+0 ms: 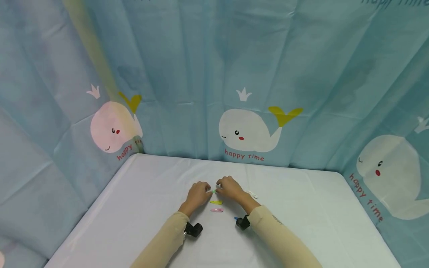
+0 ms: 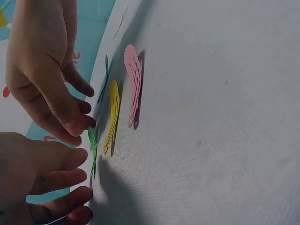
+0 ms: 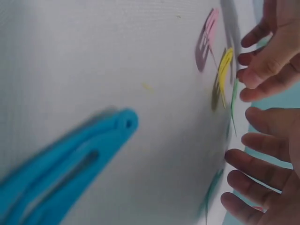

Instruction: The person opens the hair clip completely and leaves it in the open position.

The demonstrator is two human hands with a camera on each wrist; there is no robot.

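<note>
blue-green curtain (image 1: 197,74) printed with white whales (image 1: 248,130) forms the backdrop; a white-covered counter (image 1: 117,223) occupies the lower part of the head view. two hands meet slightly below centre of that frame. left hand (image 1: 197,193): fingers loosely bent and parted, tips just beside the green hair clip (image 1: 213,191). right hand (image 1: 231,188): fingers spread, thumb near the same clip. whether either hand touches it cannot be told. the green clip lies between the two sets of fingertips.

below it in the head view, the yellow clip (image 1: 216,202) and then the pink clip (image 1: 217,210) lie in a column, apart from each other. a white band (image 1: 253,194) lies right of the right wrist. a teal clip (image 3: 213,185) is recorded at the lower right of the right wrist view, near the right fingers. a blue clip (image 3: 70,168) fills that view's lower left. both forearms wear beige sleeves (image 1: 164,242) and black wrist cameras (image 1: 193,230).
</note>
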